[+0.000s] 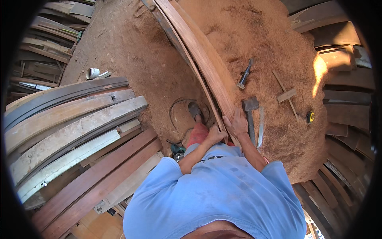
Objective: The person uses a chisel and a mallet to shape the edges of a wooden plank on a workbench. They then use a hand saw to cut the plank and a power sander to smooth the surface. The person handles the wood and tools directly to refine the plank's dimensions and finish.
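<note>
A long reddish-brown plank runs away from my waist toward the far edge of the head view. Along its left side lies a thin wooden strip, with a narrow dark gap between the two near my end. My left hand is closed around the near end of the strip, its fingertips partly hidden. On the plank's top face, just to the right, my right hand lies with fingers stretched out. Beside it on the ground rests a hammer-like tool with a dark, blocky head.
Sawdust covers the ground. To the right lie a dark narrow tool, a wooden cross-shaped gauge, a pale strip and a yellow tape measure. A green power tool sits left of me, near stacked boards.
</note>
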The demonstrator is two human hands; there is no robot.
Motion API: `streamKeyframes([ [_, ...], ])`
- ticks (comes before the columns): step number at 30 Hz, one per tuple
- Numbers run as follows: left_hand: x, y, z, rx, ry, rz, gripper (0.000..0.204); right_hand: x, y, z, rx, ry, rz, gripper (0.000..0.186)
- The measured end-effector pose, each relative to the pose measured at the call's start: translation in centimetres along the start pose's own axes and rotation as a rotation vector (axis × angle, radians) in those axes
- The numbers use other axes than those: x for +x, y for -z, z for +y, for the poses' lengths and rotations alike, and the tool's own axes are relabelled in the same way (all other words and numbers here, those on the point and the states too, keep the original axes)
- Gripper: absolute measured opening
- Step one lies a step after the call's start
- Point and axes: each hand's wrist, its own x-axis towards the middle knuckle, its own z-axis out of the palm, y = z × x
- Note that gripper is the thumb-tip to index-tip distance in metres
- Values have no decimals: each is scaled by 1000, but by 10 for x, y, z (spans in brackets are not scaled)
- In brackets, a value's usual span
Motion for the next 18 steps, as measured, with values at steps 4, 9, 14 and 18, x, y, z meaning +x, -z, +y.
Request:
streamKeyframes([
  [4, 17, -8, -25, 24, 44, -78, 74, 0, 2, -3, 22, -14, -29, 75],
  [9, 30, -26, -29, 164, 13, 121, 83, 1, 4, -4, 51, -26, -28, 71],
  [14, -4, -6, 7, 172, 61, 90, 68, -2, 5, -5, 75, -34, -22, 73],
  [18, -18, -5, 25, 236, 59, 51, 69, -10, 9, -6, -17, -18, -35, 78],
])
